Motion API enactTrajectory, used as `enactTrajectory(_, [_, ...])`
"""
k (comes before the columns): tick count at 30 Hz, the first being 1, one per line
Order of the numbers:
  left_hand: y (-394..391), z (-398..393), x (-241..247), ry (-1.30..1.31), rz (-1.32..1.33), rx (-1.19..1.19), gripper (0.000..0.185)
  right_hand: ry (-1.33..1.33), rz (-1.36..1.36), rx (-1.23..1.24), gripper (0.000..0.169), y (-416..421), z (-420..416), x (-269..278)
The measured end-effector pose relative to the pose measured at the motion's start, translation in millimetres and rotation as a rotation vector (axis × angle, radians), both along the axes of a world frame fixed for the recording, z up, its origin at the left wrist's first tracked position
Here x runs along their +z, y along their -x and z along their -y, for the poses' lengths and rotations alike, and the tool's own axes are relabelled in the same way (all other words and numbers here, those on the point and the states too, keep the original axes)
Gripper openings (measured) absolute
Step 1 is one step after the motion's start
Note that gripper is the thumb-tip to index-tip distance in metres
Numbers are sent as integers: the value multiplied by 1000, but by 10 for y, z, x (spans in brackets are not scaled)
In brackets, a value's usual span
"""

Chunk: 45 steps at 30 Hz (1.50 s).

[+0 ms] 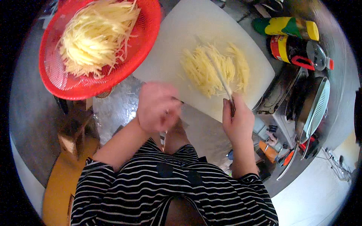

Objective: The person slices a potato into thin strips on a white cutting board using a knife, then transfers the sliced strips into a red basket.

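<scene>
My right hand (239,120) grips the handle of a kitchen knife (219,70). Its narrow-looking blade reaches up and left across a pile of pale yellow vegetable shreds (202,72), which look like potato. Those shreds lie on a white cutting board (172,48), with a separate strip of them to the right of the blade. Off the board's near left edge, my left hand (159,106) is curled and blurred by motion; whether anything is in it cannot be made out. A red mesh colander (52,75) at upper left holds a large heap of similar shreds (93,36).
Right of the board lie a yellow-and-green bottle (291,27) and a dark sauce bottle (294,52) with a red handle. Nearer me are a metal-edged stove (271,113), a pan, and a light blue slotted basket (319,104). A wooden stool (75,135) stands lower left.
</scene>
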<state>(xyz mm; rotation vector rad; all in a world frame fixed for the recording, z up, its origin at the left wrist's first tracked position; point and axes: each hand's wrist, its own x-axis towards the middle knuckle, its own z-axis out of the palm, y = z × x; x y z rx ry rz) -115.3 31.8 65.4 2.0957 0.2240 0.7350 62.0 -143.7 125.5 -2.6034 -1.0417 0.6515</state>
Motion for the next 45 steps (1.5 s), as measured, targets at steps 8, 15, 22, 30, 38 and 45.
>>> enactTrajectory(8, [-588,336,282,-253,-578,-483,72,80,-57,-53,33,-12,115,-154])
enactTrajectory(15, [-1041,53,-34,-302,-682,-526,74,45,-5,58,34,37,486,-271])
enactTrajectory(22, [-912,-282,383,-5,-472,-362,49,-20,-117,-286,32,342,1337,-79])
enactTrajectory(30, [-96,-569,1232,171,-373,145,31,-316,-137,-911,28,837,1821,-80])
enactTrajectory(38, [987,-522,1377,1199,-303,488,35,-250,30,-818,31,868,1974,552])
enactTrajectory(45, [1522,-783,567,1672,-171,679,60,-451,102,-744,34,981,2263,757])
